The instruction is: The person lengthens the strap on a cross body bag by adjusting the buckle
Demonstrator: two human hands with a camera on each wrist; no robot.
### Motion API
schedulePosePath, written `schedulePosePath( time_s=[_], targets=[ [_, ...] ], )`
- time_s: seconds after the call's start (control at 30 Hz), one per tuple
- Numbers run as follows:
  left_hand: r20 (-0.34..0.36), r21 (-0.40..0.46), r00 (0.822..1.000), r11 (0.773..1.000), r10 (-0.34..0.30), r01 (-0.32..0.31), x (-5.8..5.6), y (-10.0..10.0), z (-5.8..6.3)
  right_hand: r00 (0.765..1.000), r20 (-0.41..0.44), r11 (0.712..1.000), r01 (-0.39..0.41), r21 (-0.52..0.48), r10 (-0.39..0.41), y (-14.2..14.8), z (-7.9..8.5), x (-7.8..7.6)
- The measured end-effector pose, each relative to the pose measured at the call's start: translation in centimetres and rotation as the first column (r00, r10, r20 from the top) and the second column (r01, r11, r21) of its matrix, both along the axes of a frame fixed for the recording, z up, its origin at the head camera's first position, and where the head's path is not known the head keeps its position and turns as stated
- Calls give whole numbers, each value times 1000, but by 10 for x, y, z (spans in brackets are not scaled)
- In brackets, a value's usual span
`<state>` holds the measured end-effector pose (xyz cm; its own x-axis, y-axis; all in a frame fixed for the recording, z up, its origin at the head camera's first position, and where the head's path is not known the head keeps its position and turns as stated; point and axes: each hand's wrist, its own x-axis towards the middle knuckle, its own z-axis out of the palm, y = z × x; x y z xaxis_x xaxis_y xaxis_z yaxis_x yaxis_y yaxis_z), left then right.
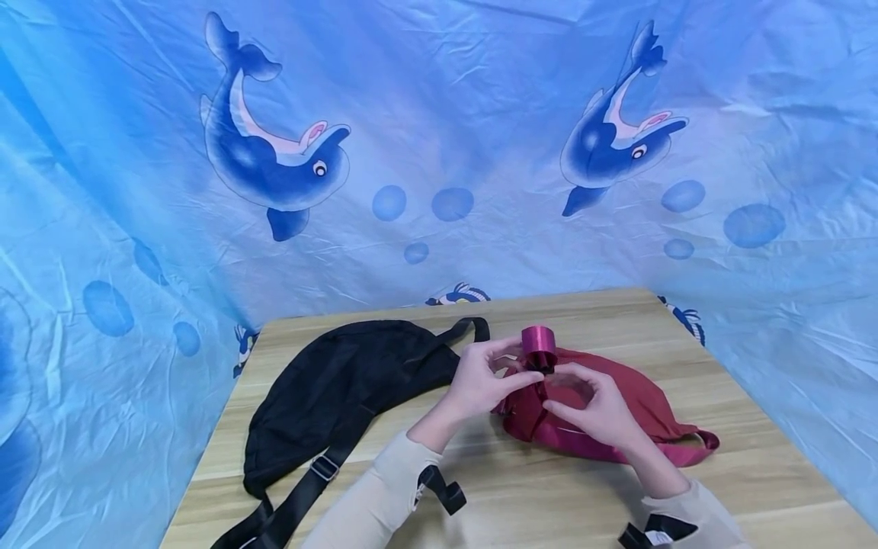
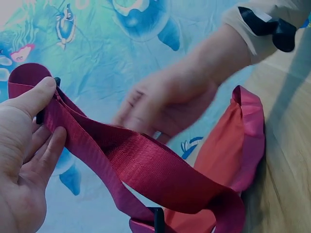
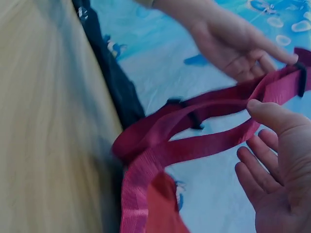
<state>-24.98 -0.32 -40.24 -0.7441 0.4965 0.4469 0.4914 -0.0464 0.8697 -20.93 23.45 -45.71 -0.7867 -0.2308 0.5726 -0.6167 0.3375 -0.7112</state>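
Observation:
A red waist bag (image 1: 634, 393) with a magenta webbing strap (image 2: 150, 170) lies on the right part of the table. My left hand (image 1: 480, 379) pinches the strap beside a black slider (image 3: 301, 80), where the webbing stands up in a small loop (image 1: 538, 341). Close on its right, my right hand (image 1: 600, 408) holds the strap between thumb and forefinger; its other fingers hang below in the right wrist view. A second black slider (image 2: 159, 220) sits lower on the strap, nearer the bag. The lifted webbing hangs in long folds between hands and bag.
A black waist bag (image 1: 336, 381) lies on the left of the wooden table (image 1: 521, 507), its strap with a metal slider (image 1: 325, 467) running toward the front edge. Blue dolphin-printed cloth (image 1: 453, 114) hangs behind and beside the table. Black bands (image 1: 442, 488) circle both sleeves.

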Motion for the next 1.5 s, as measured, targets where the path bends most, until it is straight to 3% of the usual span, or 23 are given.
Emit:
schedulePosePath(
  time_s=[0.63, 0.9, 1.13, 1.3, 1.5],
  targets=[
    [-14, -49, 999, 998, -37, 36, 0, -3, 3, 992, 2, 990, -128, -63, 128, -9, 4, -4],
    [-16, -51, 1000, 998, -25, 24, -2, -1, 4, 995, -15, 994, -102, -28, 102, -7, 2, -3],
    [-25, -99, 998, 994, -58, 55, 0, 0, 3, 996, -35, 992, -90, -90, 87, -6, 4, -3],
    [-12, -71, 1000, 997, -24, 23, -1, 0, 5, 997, -33, 994, -78, -79, 75, 0, 1, -3],
    [-27, -119, 999, 993, -25, 21, -2, -1, 4, 998, -22, 996, -58, -70, 57, 1, 6, -4]
  ],
)
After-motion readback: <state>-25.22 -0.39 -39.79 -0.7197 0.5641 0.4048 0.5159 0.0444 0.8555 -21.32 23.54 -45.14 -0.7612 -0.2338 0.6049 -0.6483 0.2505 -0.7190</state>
